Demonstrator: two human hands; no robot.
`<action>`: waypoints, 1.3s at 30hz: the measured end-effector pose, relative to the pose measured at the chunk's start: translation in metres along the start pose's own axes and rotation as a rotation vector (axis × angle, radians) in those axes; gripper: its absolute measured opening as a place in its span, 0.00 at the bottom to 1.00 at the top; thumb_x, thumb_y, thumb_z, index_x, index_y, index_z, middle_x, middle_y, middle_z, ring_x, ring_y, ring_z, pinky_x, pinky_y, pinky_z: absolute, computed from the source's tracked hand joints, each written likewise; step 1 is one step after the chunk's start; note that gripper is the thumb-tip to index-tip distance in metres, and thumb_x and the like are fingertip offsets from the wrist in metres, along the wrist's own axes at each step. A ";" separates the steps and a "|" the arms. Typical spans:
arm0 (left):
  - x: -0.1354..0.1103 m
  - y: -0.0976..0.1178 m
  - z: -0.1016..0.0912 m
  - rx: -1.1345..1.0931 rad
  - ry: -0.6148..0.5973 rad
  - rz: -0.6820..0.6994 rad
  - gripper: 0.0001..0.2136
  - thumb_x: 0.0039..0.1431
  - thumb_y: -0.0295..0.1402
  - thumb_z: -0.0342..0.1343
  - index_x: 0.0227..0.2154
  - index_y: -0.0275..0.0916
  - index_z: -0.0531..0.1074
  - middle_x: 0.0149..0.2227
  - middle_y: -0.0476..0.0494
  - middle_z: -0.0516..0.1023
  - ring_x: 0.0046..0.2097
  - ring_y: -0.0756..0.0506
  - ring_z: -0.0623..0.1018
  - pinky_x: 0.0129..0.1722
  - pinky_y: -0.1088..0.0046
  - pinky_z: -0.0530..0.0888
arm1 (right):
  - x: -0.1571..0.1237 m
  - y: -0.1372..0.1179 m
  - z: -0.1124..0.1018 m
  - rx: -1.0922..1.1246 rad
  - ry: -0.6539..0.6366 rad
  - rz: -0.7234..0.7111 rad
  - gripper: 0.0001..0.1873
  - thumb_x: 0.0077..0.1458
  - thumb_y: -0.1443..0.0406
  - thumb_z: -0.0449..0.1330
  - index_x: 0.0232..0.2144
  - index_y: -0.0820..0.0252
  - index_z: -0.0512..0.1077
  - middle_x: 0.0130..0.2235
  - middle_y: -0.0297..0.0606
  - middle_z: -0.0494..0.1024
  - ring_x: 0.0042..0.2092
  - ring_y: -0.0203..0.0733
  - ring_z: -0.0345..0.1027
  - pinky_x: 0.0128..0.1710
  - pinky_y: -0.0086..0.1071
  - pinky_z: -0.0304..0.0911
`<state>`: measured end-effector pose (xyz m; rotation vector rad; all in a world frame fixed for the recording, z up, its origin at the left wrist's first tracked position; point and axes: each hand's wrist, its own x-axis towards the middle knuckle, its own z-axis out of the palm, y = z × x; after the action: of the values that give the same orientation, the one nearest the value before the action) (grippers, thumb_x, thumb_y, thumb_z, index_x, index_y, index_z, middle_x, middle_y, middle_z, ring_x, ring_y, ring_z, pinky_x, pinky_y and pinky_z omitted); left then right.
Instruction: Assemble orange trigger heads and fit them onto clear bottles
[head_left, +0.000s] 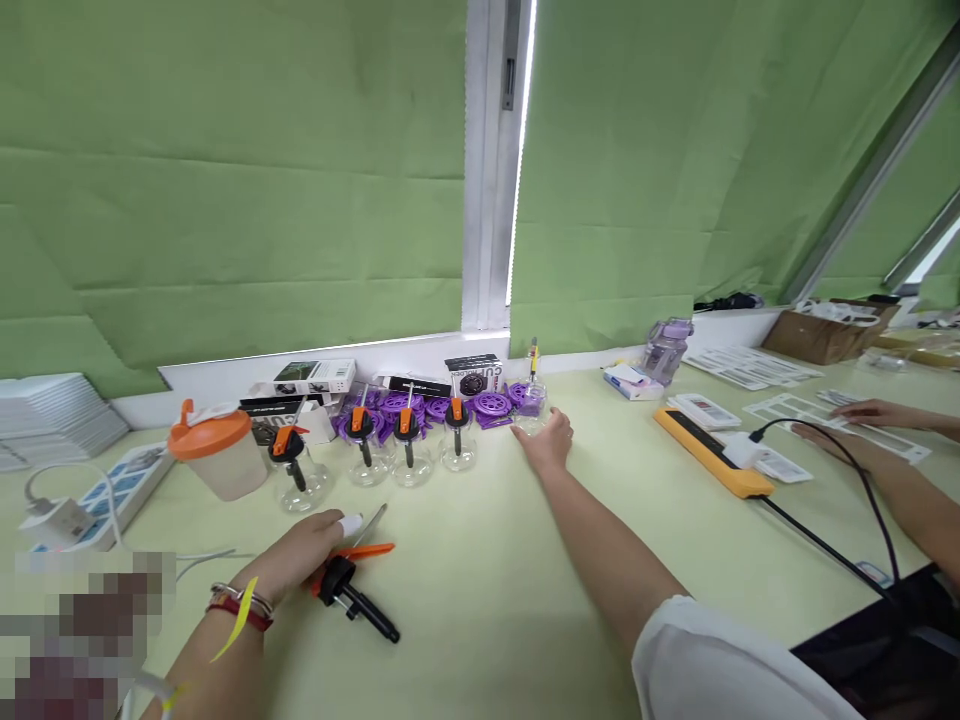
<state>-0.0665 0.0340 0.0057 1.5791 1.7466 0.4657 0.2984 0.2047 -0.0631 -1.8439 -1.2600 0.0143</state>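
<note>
My left hand [319,545] is closed around a black-and-orange bottle top [352,590] low over the table, its black stem slanting down to the right. A thin pale rod sticks out past the thumb, which has a white covering on its tip. Reaching to the back of the table, my right hand [549,442] is closed on a clear glass bottle [534,408]; some fingers are hidden behind it. Several glass bottles [411,465] with black-and-orange tops stand in a row between the hands. Behind them lie purple wheel-shaped parts [491,405].
An orange-lidded container [217,450] and a power strip [139,485] stand at left. Boxes [315,376] line the wall. At right are a yellow power strip [709,455] with a charger, a purple water bottle [666,350], and another person's hands [847,440] over white sheets.
</note>
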 end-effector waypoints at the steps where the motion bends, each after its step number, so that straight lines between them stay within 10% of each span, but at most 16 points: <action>1: -0.003 0.003 -0.001 -0.045 -0.062 -0.023 0.17 0.50 0.51 0.49 0.27 0.40 0.66 0.23 0.50 0.67 0.26 0.45 0.69 0.25 0.71 0.65 | 0.004 0.003 0.000 -0.034 -0.027 0.036 0.47 0.40 0.49 0.66 0.56 0.68 0.55 0.57 0.56 0.62 0.58 0.58 0.54 0.56 0.43 0.52; 11: -0.010 0.003 -0.007 -0.189 -0.294 0.075 0.18 0.38 0.34 0.57 0.36 0.38 0.70 0.33 0.48 0.71 0.36 0.44 0.70 0.31 0.73 0.67 | 0.020 0.005 0.003 -0.138 -0.253 0.112 0.43 0.41 0.49 0.63 0.56 0.62 0.60 0.53 0.53 0.70 0.57 0.60 0.58 0.56 0.50 0.50; 19: -0.003 0.003 0.000 -0.386 -0.295 0.067 0.15 0.37 0.31 0.58 0.33 0.36 0.72 0.29 0.50 0.71 0.29 0.49 0.69 0.27 0.75 0.64 | 0.003 0.024 -0.019 0.329 -0.155 0.105 0.44 0.37 0.52 0.65 0.55 0.58 0.55 0.56 0.47 0.65 0.55 0.52 0.63 0.53 0.38 0.60; 29: -0.010 0.015 0.004 -0.531 -0.265 0.265 0.10 0.43 0.29 0.58 0.32 0.38 0.69 0.30 0.51 0.70 0.30 0.51 0.68 0.28 0.75 0.65 | -0.061 -0.005 -0.102 0.351 -0.501 -0.650 0.37 0.41 0.65 0.64 0.54 0.53 0.60 0.59 0.42 0.62 0.61 0.51 0.55 0.61 0.47 0.51; 39: -0.014 0.024 0.005 -0.500 -0.014 0.319 0.09 0.48 0.32 0.56 0.34 0.37 0.69 0.37 0.45 0.74 0.35 0.48 0.71 0.29 0.75 0.67 | -0.082 -0.025 -0.126 0.253 -0.835 -0.735 0.37 0.38 0.69 0.64 0.54 0.48 0.64 0.56 0.42 0.60 0.60 0.54 0.51 0.59 0.51 0.50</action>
<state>-0.0463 0.0240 0.0221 1.4801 1.2358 0.9614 0.2976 0.0642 -0.0051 -1.0656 -2.3236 0.5583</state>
